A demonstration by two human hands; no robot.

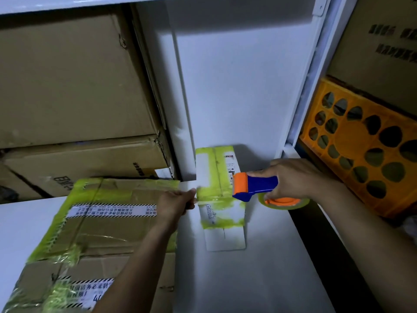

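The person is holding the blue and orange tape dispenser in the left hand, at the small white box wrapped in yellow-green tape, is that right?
Not quite. The head view shows the right hand gripping the blue and orange tape dispenser, at the small white box wrapped in yellow-green tape; the left hand pinches that box's left edge.

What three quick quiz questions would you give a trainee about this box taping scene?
1. Fill in: the left hand pinches the tape end at the small taped box's ___ edge.
2. Which hand grips the tape dispenser? A the left, B the right hand, C neither.
3. True or false: the orange crate stands to the right of the small taped box.
Key: 1 left; 2 B; 3 true.
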